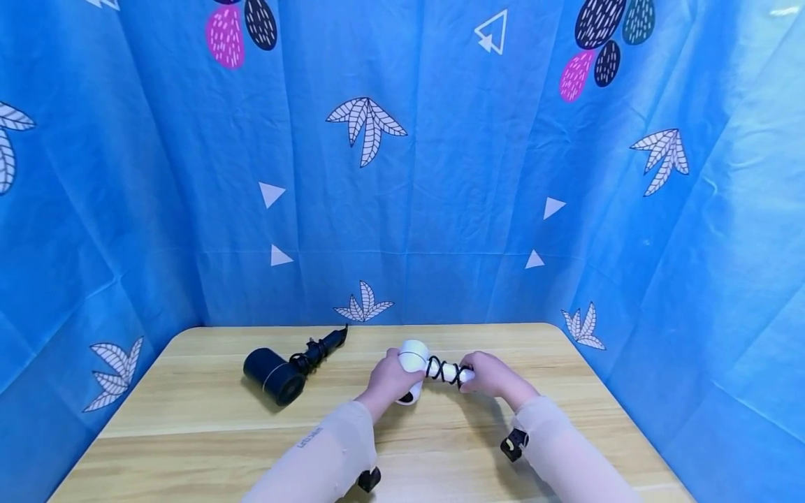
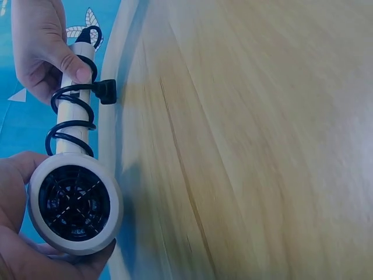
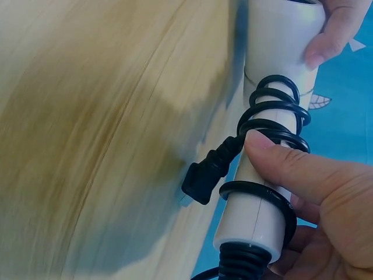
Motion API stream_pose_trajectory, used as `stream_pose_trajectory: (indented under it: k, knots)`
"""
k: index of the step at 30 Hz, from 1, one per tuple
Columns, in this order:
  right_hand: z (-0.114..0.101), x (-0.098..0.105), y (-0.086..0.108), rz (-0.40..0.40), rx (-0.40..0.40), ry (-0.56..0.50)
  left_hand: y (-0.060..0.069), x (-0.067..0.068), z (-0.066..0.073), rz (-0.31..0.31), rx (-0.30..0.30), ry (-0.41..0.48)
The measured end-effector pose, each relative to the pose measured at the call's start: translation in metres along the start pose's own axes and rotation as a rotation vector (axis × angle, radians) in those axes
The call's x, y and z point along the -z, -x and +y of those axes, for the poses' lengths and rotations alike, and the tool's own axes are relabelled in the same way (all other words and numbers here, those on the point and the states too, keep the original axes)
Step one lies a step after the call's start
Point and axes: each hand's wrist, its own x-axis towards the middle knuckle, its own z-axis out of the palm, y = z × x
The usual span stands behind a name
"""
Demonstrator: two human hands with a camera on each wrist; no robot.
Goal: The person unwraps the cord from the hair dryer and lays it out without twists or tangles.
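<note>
A white hair dryer (image 1: 414,356) is held in both hands over the table. My left hand (image 1: 391,381) grips its barrel, whose round dark grille (image 2: 74,203) shows in the left wrist view. The handle (image 3: 250,216) is pinched by my right hand (image 1: 487,374), with the thumb over the wound cord. A black cord (image 3: 274,108) coils around the handle, and its plug (image 3: 204,178) sticks out to the side. On the left of the table lies a black hair dryer (image 1: 267,374), its own cord wrapped around the handle; neither hand touches it.
The light wooden table (image 1: 207,447) has rounded far corners. Blue patterned cloth (image 1: 440,175) hangs behind it and along both sides. Small black devices are strapped at both wrists, one under the right sleeve (image 1: 553,436).
</note>
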Motion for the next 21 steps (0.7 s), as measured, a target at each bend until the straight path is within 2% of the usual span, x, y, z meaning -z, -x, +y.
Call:
stream_pose_trajectory:
  k: [9,13,21]
  knots:
    - [-0.006,0.003,0.000,-0.015,0.064,-0.012,0.006,0.011,0.003,0.010,0.018,0.007]
    - [-0.008,0.004,-0.001,-0.010,0.095,0.004,0.007,0.015,0.004,0.017,0.005,0.016]
    - [-0.019,0.009,0.001,-0.025,0.090,-0.009,0.009,0.023,0.003,0.016,0.007,0.022]
